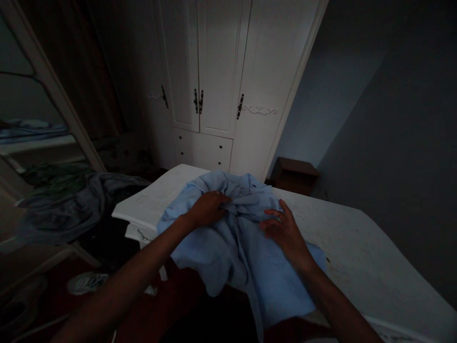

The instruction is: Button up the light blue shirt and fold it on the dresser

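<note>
Left hand (209, 209) is pinching the shirt (257, 247) that's drooping over the bench's (350, 238) near edge, right hand (280, 224) is hovering loosely spread, so imo you're winning if you're supporting that droop.

Your bare left hand (210, 208) rests palm-down at the middle of the light-blue cloth garment (221, 250), fingers bent; your bare right hand (283, 229) curves at its right side, fingers parted, forearms (143, 264) angled inward.

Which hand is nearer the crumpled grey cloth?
Left. The left hand, on the blue fabric garment, is right of the grey cloth; the right hand is farther right.
</note>
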Tool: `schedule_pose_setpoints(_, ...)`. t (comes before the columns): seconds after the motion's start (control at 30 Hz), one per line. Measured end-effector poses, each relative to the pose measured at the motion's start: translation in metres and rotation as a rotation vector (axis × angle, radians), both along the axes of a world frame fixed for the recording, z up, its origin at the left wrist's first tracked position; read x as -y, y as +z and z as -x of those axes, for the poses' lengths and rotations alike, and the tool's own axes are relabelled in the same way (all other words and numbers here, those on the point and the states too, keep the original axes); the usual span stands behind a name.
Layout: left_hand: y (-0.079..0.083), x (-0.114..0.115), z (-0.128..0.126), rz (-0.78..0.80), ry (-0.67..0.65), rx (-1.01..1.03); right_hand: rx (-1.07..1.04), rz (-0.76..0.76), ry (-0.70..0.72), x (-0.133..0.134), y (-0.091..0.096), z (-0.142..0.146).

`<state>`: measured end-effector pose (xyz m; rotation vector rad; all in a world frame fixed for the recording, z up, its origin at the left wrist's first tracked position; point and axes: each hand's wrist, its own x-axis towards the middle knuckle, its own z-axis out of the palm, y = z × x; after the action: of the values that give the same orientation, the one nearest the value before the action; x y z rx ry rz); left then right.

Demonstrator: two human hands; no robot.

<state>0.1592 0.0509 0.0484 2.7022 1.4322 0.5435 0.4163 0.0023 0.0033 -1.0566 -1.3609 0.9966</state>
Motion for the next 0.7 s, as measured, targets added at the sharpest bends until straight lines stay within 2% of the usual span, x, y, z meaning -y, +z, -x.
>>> schedule_pose_setpoints(0.17, 0.001, 0.004, 0.001, -0.201, -0.037, 0.129, 0.402, -0.157, -0.1, -0.008, 0.011, 0.008)
schedule_pose_setpoints(0.3, 0.002, 0.007, 0.008, -0.358, -0.155, 0.237, 0.599, -0.155, 0.05, -0.025, 0.021, 0.018)
schedule_pose_setpoints(0.4, 0.004, 0.011, 0.024, -0.409, -0.139, 0.36, 0.629, -0.061, 0.163, -0.038, 0.025, 0.021)
schedule_pose_setpoints(0.47, 0.004, 0.012, 0.042, -0.404, -0.044, 0.48, 0.561, -0.008, 0.149, -0.043, 0.027, 0.016)
schedule_pose_setpoints(0.53, 0.004, 0.009, 0.069, -0.375, 0.109, 0.63, 0.472, -0.008, 0.063, -0.047, 0.028, 0.001)
schedule_pose_setpoints(0.63, 0.004, -0.002, 0.12, -0.355, 0.428, 0.9, 0.404, -0.086, -0.182, -0.054, 0.031, -0.04)
schedule_pose_setpoints(0.7, 0.006, -0.008, 0.151, -0.35, 0.561, 1.008, 0.46, -0.139, -0.381, -0.06, 0.033, -0.075)
